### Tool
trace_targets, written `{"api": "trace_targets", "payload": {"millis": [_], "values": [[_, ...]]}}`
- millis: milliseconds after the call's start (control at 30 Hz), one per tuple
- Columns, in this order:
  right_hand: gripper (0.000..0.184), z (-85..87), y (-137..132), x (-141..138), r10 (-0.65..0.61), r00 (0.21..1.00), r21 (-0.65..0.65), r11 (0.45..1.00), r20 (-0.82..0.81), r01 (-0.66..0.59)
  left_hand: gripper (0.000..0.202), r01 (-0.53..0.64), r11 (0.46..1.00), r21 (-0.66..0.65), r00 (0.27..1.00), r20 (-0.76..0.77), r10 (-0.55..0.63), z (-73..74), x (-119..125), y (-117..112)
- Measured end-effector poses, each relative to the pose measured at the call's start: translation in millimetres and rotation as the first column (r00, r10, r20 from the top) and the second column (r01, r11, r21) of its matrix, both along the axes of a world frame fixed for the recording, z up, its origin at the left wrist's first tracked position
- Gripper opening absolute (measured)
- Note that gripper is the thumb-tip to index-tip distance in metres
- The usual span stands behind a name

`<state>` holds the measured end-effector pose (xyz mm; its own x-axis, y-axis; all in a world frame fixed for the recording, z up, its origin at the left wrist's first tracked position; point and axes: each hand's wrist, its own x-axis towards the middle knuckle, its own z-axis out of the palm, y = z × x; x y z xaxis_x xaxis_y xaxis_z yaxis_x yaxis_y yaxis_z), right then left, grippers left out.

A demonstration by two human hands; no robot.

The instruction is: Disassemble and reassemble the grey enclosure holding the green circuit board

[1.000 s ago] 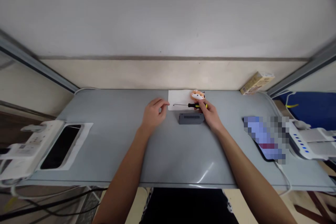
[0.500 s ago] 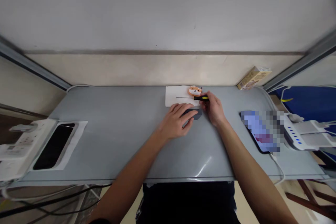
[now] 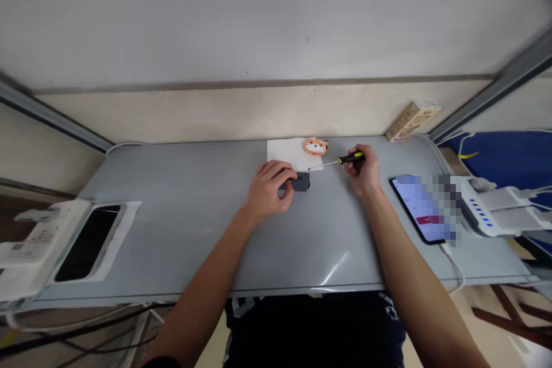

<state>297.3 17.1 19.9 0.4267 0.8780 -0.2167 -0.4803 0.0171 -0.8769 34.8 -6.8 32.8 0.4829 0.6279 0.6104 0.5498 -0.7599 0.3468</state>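
My left hand (image 3: 268,188) is closed around a small dark grey box (image 3: 299,182) on the grey table (image 3: 194,224), covering its left part. My right hand (image 3: 364,171) grips a screwdriver (image 3: 340,160) by its black and yellow handle, the thin shaft pointing left and down toward the box. Behind them lies a white sheet of paper (image 3: 284,151) with a small orange animal-shaped item (image 3: 314,146) on its right edge.
A phone with a lit screen (image 3: 420,207) lies at the right beside a white charger with blue lights (image 3: 483,213). At the left a dark phone (image 3: 88,241) rests on white paper by a white power strip (image 3: 26,241). A small carton (image 3: 411,121) leans at the back wall.
My left hand moved right onto the grey box, took hold of it and drew it leftward. My right hand lifted the screwdriver off the paper and carried it to the right.
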Motion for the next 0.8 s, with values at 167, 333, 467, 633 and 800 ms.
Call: {"api": "trace_targets", "payload": {"millis": [167, 333, 467, 633, 800], "values": [[0.022, -2.4, 0.3, -2.8, 0.03, 0.999, -0.008, 1.0, 0.032, -0.03, 0.019, -0.049, 0.998, 0.045, 0.999, -0.001, 0.049, -2.1, 6.8, -2.1], [0.025, -5.0, -0.4, -8.4, 0.05, 0.991, -0.006, 0.999, 0.122, -0.05, 0.025, -0.056, 0.997, 0.057, 0.998, -0.001, 0.056, -2.0, 9.3, -2.8], [0.025, -6.4, 0.0, -8.2, 0.051, 0.99, -0.006, 0.999, 0.134, -0.05, 0.029, -0.046, 0.998, 0.032, 0.999, -0.024, 0.047, -2.3, 7.6, -2.3], [0.024, -7.8, 1.3, -5.8, 0.028, 0.988, 0.007, 1.0, 0.149, -0.029, 0.031, -0.036, 0.999, 0.038, 0.998, -0.051, 0.038, -3.3, 8.9, -3.6], [0.023, -7.0, 1.6, -3.5, 0.022, 0.988, 0.023, 0.999, 0.151, -0.026, 0.029, -0.023, 0.999, 0.048, 0.997, -0.075, 0.027, -2.2, 10.9, -4.6]]}}
